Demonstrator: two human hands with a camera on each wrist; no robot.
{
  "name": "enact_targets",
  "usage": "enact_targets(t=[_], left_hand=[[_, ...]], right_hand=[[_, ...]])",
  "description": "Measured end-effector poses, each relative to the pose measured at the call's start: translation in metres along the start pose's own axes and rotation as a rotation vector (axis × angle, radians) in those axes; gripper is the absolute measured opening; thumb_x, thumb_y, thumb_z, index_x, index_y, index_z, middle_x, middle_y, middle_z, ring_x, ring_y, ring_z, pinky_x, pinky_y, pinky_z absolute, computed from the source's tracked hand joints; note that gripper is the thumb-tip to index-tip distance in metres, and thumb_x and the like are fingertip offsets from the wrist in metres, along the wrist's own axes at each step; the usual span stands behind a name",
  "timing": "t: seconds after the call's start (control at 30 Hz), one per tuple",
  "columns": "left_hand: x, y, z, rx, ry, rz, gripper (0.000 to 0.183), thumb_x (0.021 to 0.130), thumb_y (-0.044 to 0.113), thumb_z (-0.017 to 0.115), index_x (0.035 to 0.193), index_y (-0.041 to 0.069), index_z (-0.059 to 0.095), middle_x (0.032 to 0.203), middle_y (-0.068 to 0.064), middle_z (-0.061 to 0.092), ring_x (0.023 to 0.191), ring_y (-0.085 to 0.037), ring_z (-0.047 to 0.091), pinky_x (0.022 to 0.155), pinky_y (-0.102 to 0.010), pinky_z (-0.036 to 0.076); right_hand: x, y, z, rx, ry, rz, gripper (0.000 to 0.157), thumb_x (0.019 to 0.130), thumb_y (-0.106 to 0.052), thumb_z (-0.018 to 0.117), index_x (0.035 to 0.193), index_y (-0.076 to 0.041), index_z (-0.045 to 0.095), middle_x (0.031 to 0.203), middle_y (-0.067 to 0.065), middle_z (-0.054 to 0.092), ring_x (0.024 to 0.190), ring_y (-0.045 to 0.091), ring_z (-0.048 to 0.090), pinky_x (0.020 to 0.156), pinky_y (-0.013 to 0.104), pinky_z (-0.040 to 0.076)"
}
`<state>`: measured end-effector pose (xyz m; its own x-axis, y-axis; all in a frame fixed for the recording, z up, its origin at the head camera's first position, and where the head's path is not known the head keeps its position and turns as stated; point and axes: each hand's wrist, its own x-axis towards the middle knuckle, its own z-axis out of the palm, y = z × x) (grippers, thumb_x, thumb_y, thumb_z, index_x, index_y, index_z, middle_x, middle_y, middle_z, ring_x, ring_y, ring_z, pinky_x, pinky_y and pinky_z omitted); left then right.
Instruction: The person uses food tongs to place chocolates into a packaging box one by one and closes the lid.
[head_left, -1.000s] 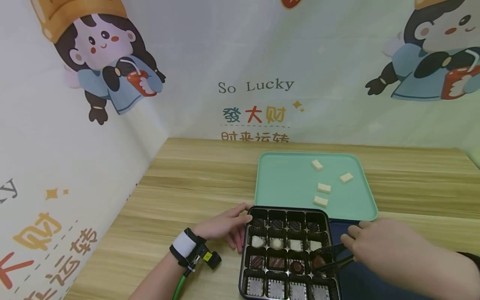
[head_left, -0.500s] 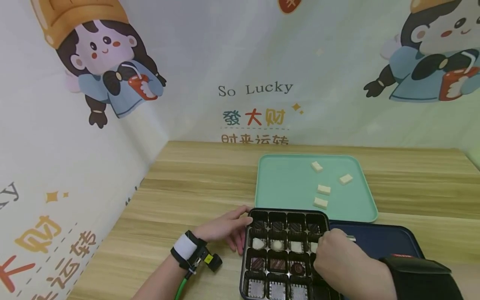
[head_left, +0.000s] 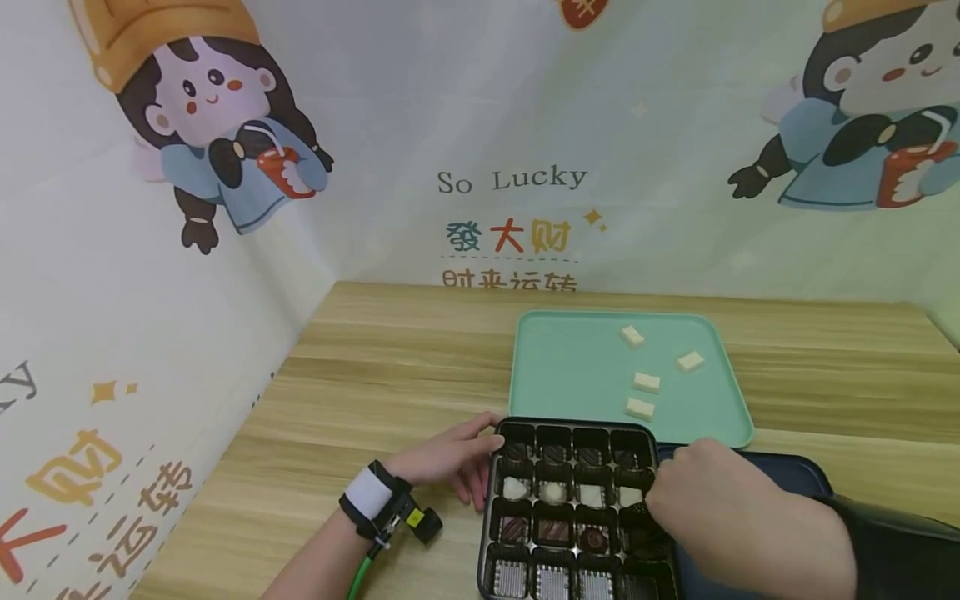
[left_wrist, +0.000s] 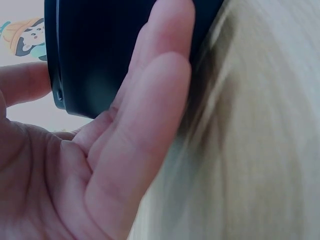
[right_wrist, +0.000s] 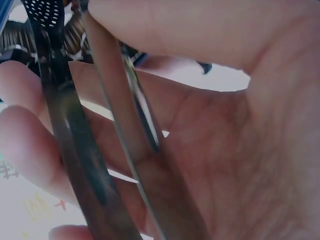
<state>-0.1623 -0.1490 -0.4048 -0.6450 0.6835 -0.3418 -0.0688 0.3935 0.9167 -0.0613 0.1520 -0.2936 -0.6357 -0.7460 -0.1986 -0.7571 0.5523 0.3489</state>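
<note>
A black compartment box (head_left: 577,422) lies on the table in the head view. Dark chocolates (head_left: 553,453) fill its far row, white pieces (head_left: 554,490) the second, brown chocolates (head_left: 554,530) the third. My left hand (head_left: 450,454) steadies the box's left side. In the left wrist view its thumb (left_wrist: 25,82) touches the rim, and straight fingers (left_wrist: 142,130) lie along the outer wall. Over the box's right edge, my right hand (head_left: 720,508) grips metal tongs (right_wrist: 82,135) with perforated tips. The hand hides most of the tongs in the head view; whether they hold anything cannot be seen.
Behind the box is a mint-green tray (head_left: 570,358) with several white blocks (head_left: 646,382) on it. A dark blue tray (head_left: 795,471) sits right of the box, partly under my right hand. Printed cloth (head_left: 645,167) walls off the table's back and left.
Compared with one second ago, my right hand has turned and moved left over the box, then back slightly right, hiding the tongs' tips. My left hand stays on the box.
</note>
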Motion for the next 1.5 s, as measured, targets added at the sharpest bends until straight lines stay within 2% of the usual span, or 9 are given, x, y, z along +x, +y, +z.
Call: enact_targets(t=[0.2,0.33,0.5,0.67,0.8,0.9,1.03,1.17,1.5], left_hand=[[0.0,0.003,-0.002,0.014,0.003,-0.003,0.037,0.095,0.046,0.038,0.124,0.023,0.036,0.07,-0.021,0.059,0.059,-0.036,0.061,0.05,-0.044,0.051],[0.0,0.003,-0.002,0.01,-0.005,-0.004,0.038,0.095,0.046,0.038,0.125,0.023,0.036,0.07,-0.021,0.059,0.06,-0.036,0.061,0.051,-0.044,0.051],[0.0,0.003,-0.002,0.005,-0.009,-0.006,0.039,0.095,0.047,0.038,0.126,0.023,0.035,0.071,-0.021,0.059,0.06,-0.036,0.061,0.051,-0.044,0.051],[0.001,0.005,-0.004,0.015,-0.012,-0.005,0.039,0.094,0.048,0.038,0.124,0.023,0.036,0.071,-0.021,0.059,0.06,-0.036,0.061,0.051,-0.044,0.051],[0.001,0.007,-0.007,0.026,-0.004,0.003,0.04,0.094,0.049,0.038,0.124,0.023,0.036,0.072,-0.021,0.059,0.06,-0.036,0.061,0.051,-0.044,0.051],[-0.001,0.008,-0.006,0.024,-0.002,0.0,0.04,0.094,0.049,0.038,0.125,0.023,0.035,0.073,-0.021,0.059,0.061,-0.036,0.061,0.052,-0.044,0.051],[-0.002,0.006,-0.005,0.016,-0.003,-0.007,0.04,0.094,0.048,0.038,0.124,0.022,0.036,0.073,-0.021,0.059,0.061,-0.036,0.061,0.052,-0.044,0.051],[-0.002,0.005,-0.003,0.012,-0.003,-0.01,0.04,0.094,0.049,0.038,0.123,0.021,0.037,0.073,-0.021,0.059,0.061,-0.036,0.061,0.052,-0.044,0.051],[-0.002,0.003,-0.001,0.005,-0.008,-0.011,0.04,0.094,0.049,0.038,0.122,0.021,0.037,0.073,-0.021,0.059,0.061,-0.036,0.061,0.052,-0.045,0.051]], right_hand=[[-0.02,0.02,-0.005,0.13,0.013,0.098,0.017,0.07,-0.023,0.071,0.07,-0.02,0.055,0.062,-0.008,0.038,0.051,0.011,0.037,0.041,0.026,0.032],[-0.029,0.039,-0.006,0.172,0.009,0.215,0.025,0.071,-0.036,0.073,0.088,-0.021,0.061,0.071,-0.009,0.047,0.054,0.008,0.043,0.04,0.027,0.035],[-0.03,0.058,-0.005,0.21,0.005,0.281,0.028,0.07,-0.031,0.074,0.095,-0.022,0.063,0.071,-0.01,0.047,0.051,0.005,0.04,0.039,0.026,0.033],[-0.027,0.053,-0.005,0.123,0.061,0.137,0.024,0.066,-0.026,0.077,0.085,-0.028,0.063,0.065,-0.012,0.041,0.053,0.007,0.039,0.042,0.024,0.033],[-0.017,0.034,-0.012,-0.074,0.17,0.009,0.019,0.064,-0.019,0.076,0.072,-0.027,0.06,0.061,-0.011,0.041,0.053,0.011,0.036,0.048,0.025,0.029],[-0.006,0.019,-0.018,-0.203,0.182,-0.037,0.022,0.066,-0.017,0.074,0.061,-0.024,0.054,0.059,-0.008,0.042,0.052,0.013,0.033,0.053,0.026,0.026],[0.007,0.001,-0.022,-0.373,0.13,-0.079,0.031,0.073,-0.024,0.07,0.053,-0.019,0.046,0.055,-0.003,0.039,0.053,0.016,0.032,0.059,0.028,0.028],[0.015,-0.013,-0.023,-0.515,0.071,-0.122,0.031,0.078,-0.031,0.066,0.056,-0.017,0.05,0.057,0.0,0.042,0.056,0.018,0.033,0.064,0.031,0.028],[0.024,-0.028,-0.015,-0.629,-0.009,-0.232,0.02,0.079,-0.033,0.066,0.065,-0.021,0.06,0.067,0.0,0.053,0.065,0.02,0.042,0.071,0.037,0.029]])
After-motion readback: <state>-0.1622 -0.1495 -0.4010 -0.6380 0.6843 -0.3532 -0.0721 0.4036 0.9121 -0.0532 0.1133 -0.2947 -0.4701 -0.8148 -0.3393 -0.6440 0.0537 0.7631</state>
